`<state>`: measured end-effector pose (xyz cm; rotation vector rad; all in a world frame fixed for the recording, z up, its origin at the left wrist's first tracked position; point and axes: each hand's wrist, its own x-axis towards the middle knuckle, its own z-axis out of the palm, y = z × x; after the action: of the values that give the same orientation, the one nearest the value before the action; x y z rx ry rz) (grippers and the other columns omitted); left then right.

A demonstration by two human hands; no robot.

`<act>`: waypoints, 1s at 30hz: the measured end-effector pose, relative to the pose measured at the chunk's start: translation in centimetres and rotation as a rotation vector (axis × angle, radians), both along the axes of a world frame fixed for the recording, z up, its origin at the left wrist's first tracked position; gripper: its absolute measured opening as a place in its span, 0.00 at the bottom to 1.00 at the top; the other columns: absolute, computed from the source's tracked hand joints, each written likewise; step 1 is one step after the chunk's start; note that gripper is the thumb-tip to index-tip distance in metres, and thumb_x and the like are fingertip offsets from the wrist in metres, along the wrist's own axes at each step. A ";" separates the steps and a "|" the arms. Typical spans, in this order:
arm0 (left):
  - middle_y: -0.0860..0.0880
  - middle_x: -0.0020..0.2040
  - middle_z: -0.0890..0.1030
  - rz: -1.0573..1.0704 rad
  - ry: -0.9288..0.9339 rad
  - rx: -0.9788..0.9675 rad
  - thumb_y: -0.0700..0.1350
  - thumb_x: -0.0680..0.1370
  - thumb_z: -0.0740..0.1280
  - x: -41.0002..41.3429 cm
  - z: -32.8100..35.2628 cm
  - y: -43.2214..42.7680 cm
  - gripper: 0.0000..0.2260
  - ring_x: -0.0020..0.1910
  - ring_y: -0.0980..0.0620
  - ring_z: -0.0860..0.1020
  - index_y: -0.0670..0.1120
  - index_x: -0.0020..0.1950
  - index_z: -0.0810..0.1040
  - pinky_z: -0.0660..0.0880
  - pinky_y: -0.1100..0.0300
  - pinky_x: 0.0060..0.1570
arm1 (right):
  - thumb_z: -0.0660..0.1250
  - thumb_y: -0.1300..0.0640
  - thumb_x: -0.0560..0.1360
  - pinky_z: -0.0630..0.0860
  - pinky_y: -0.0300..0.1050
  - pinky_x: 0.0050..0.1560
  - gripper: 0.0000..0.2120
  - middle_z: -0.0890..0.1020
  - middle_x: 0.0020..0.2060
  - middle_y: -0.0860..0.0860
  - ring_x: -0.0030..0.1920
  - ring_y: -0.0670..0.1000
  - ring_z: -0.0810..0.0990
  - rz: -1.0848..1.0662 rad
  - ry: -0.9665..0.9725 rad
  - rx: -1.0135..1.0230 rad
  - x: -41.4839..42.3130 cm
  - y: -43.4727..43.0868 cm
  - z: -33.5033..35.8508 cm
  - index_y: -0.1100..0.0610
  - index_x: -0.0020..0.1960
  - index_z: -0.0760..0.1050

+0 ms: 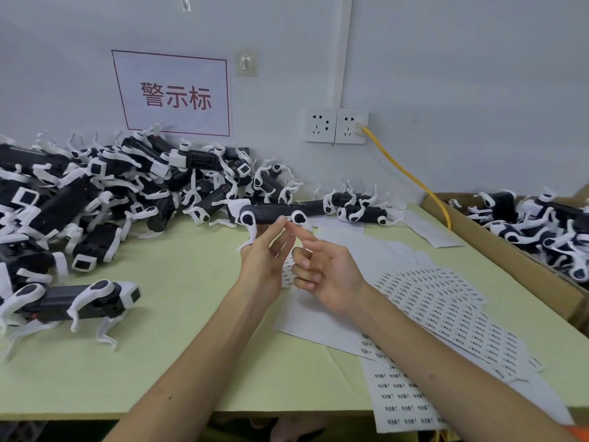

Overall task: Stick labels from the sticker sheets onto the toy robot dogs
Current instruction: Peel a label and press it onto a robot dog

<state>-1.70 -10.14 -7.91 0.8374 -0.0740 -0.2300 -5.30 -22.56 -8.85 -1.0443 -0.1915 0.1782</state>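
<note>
We see the left hand [264, 253] lifting one toy robot dog [271, 215] clear of the green table [191, 330]. It holds the dog lengthwise and roughly level, with the long dark flank turned toward us. We judge this hold serves the work: the flank faces up where the other hand can reach it, and the white legs hang out of the way. The left fingers are curled up round the underside of the body. The left thumb [279, 222] lies against the flank near its lower edge.

A small white label [288, 218] sits on that flank, between the two round white hip joints and just beside the left thumb tip. The right hand [328, 275] comes in from below with its index finger [298, 229] stretched out toward the label. Its other fingers and thumb are folded loosely into the palm and hold nothing. The fingertip lies right at the label's lower right edge. We cannot tell whether it is pressing the label or is a hair short of it. We take this as the smoothing-down step for this dog.

The sticker sheets [446, 301] lie fanned on the table under and to the right of the right wrist, close for the next peel. A pile of dogs [95, 193] crowds the left side, and a cardboard box [497, 244] on the right holds more
</note>
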 end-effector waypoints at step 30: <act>0.47 0.49 0.85 0.267 0.121 -0.087 0.38 0.78 0.74 0.9 -0.5 -0.1 0.07 0.44 0.52 0.87 0.39 0.52 0.79 0.81 0.63 0.52 | 0.60 0.56 0.78 0.56 0.42 0.30 0.20 0.64 0.30 0.49 0.28 0.48 0.56 -0.099 0.022 -0.089 0.0 0.1 -0.1 0.54 0.68 0.80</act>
<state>-0.83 -10.28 -8.46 0.7361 0.1403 -0.0253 -5.30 -22.43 -8.92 -1.1369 -0.1128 0.1091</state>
